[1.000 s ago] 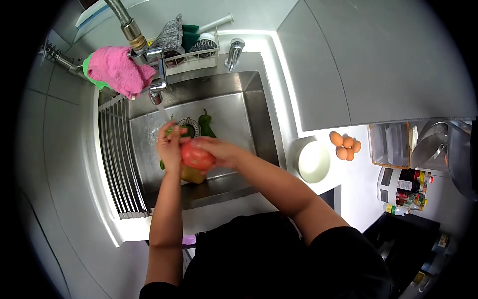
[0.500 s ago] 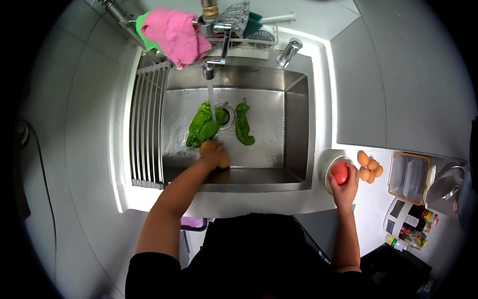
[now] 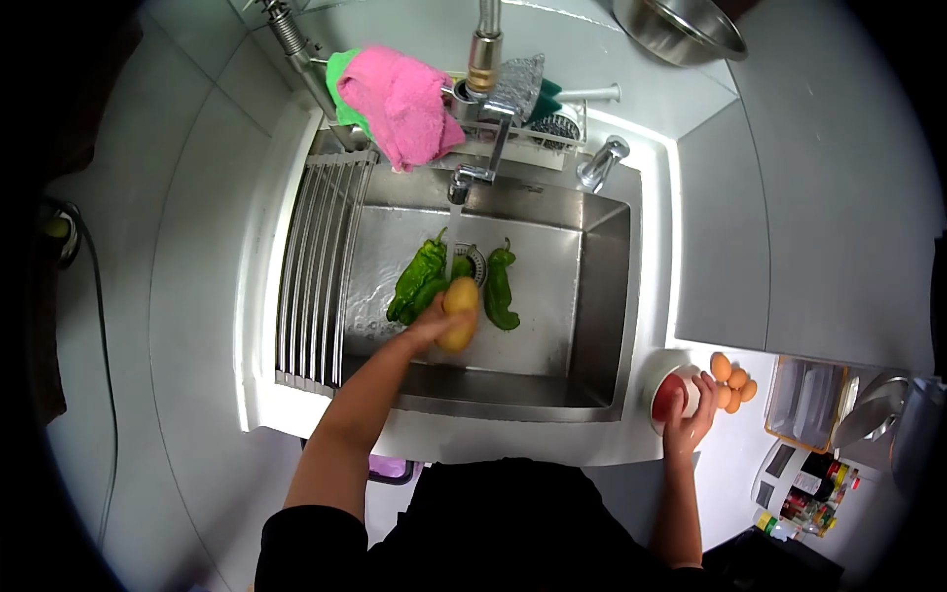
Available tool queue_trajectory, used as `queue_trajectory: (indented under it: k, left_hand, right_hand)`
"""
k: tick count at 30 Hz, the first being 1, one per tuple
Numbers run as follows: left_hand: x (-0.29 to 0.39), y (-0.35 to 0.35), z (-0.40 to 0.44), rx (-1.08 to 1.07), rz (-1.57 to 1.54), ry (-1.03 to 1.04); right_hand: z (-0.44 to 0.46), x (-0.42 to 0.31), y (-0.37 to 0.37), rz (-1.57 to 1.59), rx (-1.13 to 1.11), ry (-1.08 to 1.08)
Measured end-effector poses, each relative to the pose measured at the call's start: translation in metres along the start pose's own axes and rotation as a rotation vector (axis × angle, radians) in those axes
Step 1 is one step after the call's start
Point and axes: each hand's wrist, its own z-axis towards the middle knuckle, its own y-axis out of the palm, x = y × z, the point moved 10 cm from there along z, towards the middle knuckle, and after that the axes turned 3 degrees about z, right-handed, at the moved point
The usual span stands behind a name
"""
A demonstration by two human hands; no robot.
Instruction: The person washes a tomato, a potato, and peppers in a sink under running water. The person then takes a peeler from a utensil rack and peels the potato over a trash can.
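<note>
- Left hand [image 3: 429,326]: fingers wrapped around potato [image 3: 461,300], held up in sink [image 3: 545,340], just in front of the drain [image 3: 477,264]. Grasp looks firm.
- Right hand [image 3: 694,414]: at bowl [image 3: 660,364] on the counter, right of sink. Thumb overlaps the tomato, fingers parted and curved. Cannot tell if it grips fruit or rim, or has let go.
- Tomato [image 3: 668,399]: inside bowl, partly hidden by hand. Reads as the furthest along; its move to the bowl looks done or all but done.
- Potato: in hand, out of the bowl; its turn seems only begun.
- Peppers [image 3: 501,288]: all on sink floor, one lying alone right of drain, the others bunched to its left and near it. None in hand; they look left for later.
- Water [image 3: 454,229]: running from tap [image 3: 460,187], falling near the bunch.
- Eggs [image 3: 722,369]: grouped beside bowl, untouched.
</note>
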Motion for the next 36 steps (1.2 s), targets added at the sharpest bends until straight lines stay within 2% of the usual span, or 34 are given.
queue_trajectory:
  k: [2,4,6,7,8,10,12,13,14,16,17,18,19,20,21,22,23,24,25,26,28,29,30,31,32,33,34,35,36]
  left_hand:
    - [0.021,-0.012,-0.015,-0.027,-0.988,-0.125]
    - [0.026,-0.022,-0.001,-0.018,-1.094,-0.049]
    - [0.055,-0.029,-0.002,-0.069,-1.349,0.014]
    - [0.062,-0.031,-0.003,-0.055,-1.359,0.027]
    - [0.062,-0.034,-0.007,0.011,-1.307,0.005]
    - [0.064,-0.035,-0.012,0.087,-1.244,-0.016]
    - [0.067,-0.061,-0.021,0.353,-1.330,0.159]
    - [0.051,-0.069,-0.020,0.509,-1.330,0.136]
    - [0.048,-0.070,-0.017,0.515,-1.332,0.137]
    - [0.069,-0.100,-0.033,0.738,-0.961,0.356]
    - [0.072,-0.101,-0.037,0.748,-0.969,0.355]
    - [0.094,-0.114,-0.058,0.922,-0.481,0.405]
    - [0.119,-0.117,-0.072,1.056,0.023,0.433]
    - [0.120,-0.118,-0.067,1.068,0.022,0.430]
    - [0.097,-0.118,-0.051,1.015,-0.355,0.366]
    - [0.077,-0.112,-0.037,0.933,-0.724,0.296]
    - [0.067,-0.110,-0.025,0.868,-1.025,0.250]
    - [0.064,-0.116,-0.017,0.863,-1.029,0.249]
    - [0.059,-0.101,0.008,0.566,-1.303,0.224]
    - [0.065,-0.079,0.023,0.248,-1.550,0.190]
    - [0.072,-0.080,0.011,0.320,-1.537,0.160]
    - [0.053,-0.095,0.011,0.598,-1.275,0.238]
    - [0.049,-0.111,0.000,0.856,-0.995,0.313]
    - [0.062,-0.118,-0.014,0.853,-0.992,0.311]
    - [0.090,-0.132,-0.045,0.902,-0.726,0.217]
    - [0.107,-0.140,-0.063,0.941,-0.459,0.126]
    - [0.106,-0.140,-0.065,0.944,-0.456,0.123]
    - [0.121,-0.146,-0.074,1.008,-0.231,0.206]
    - [0.137,-0.148,-0.081,1.062,-0.004,0.286]
  right_hand:
    - [0.007,-0.042,0.011,0.162,0.033,-0.134]
    - [0.016,-0.106,0.060,0.383,-0.102,-0.190]
    - [0.019,-0.152,0.134,0.506,-0.353,-0.164]
    - [0.013,-0.161,0.183,0.727,-0.476,-0.018]
    - [0.014,-0.180,0.216,0.642,-0.495,-0.101]
    - [0.016,-0.207,0.266,0.589,-0.384,-0.203]
    - [0.025,-0.221,0.289,0.617,-0.420,-0.141]
    - [0.031,-0.222,0.301,0.631,-0.461,-0.077]
    - [0.038,-0.227,0.307,0.633,-0.465,-0.082]
    - [0.043,-0.208,0.338,0.685,-0.602,0.294]
    - [0.043,-0.181,0.395,0.579,-0.582,0.060]
    - [0.048,-0.181,0.396,0.580,-0.589,0.051]
    - [0.048,-0.167,0.405,0.658,-0.632,0.260]
    - [0.044,-0.156,0.415,0.728,-0.672,0.470]
    - [0.057,-0.187,0.362,0.588,-0.631,0.351]
    - [0.052,-0.197,0.346,0.587,-0.635,0.350]
    - [0.056,-0.216,0.321,0.691,-0.494,0.201]
    - [0.056,-0.227,0.299,0.786,-0.349,0.054]
    - [0.051,-0.225,0.290,0.698,-0.254,-0.041]
    - [0.048,-0.219,0.294,0.694,-0.254,-0.035]
    - [0.051,-0.229,0.278,0.712,-0.127,-0.199]
    - [0.052,-0.230,0.279,0.715,-0.122,-0.192]
    - [0.057,-0.227,0.290,0.821,-0.235,-0.056]
    - [0.058,-0.224,0.305,0.921,-0.353,0.084]
    - [0.063,-0.221,0.317,0.921,-0.355,0.092]
    - [0.058,-0.192,0.360,0.905,-0.502,0.438]
    - [0.041,-0.174,0.383,0.870,-0.646,0.784]
    - [0.046,-0.173,0.383,0.877,-0.648,0.781]
    - [0.042,-0.181,0.380,1.107,-0.691,0.968]
